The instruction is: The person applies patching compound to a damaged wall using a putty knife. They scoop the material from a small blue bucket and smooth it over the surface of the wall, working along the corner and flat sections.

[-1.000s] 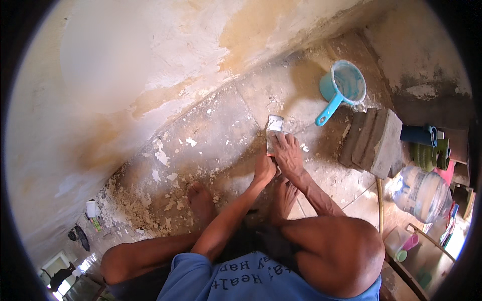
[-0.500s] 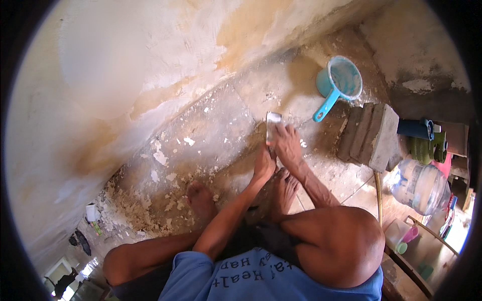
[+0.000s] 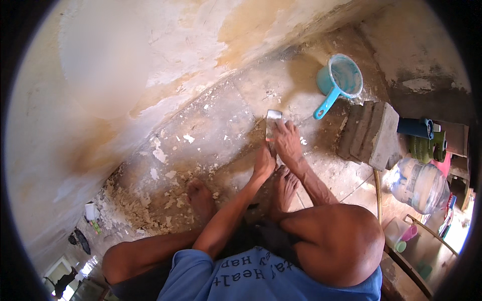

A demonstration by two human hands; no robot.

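Observation:
My left hand is closed round the handle end of a putty knife, whose flat metal blade points away from me, just above the floor. My right hand is closed at the blade's right side, its fingers bent against the metal. The fingertips and most of the handle are hidden. Both hands are over the floor, in front of my right foot. Beyond them to the right, a light blue dipper with white residue inside stands with its handle toward me.
A stained, peeling wall rises along the left and far side. Paint flakes litter the floor. At right are stacked concrete blocks, a large clear water bottle, a hose and a plastic cup.
The hands and the putty knife have barely moved, with the blade a few pixels farther away. The right fingers have shifted slightly along the blade's side.

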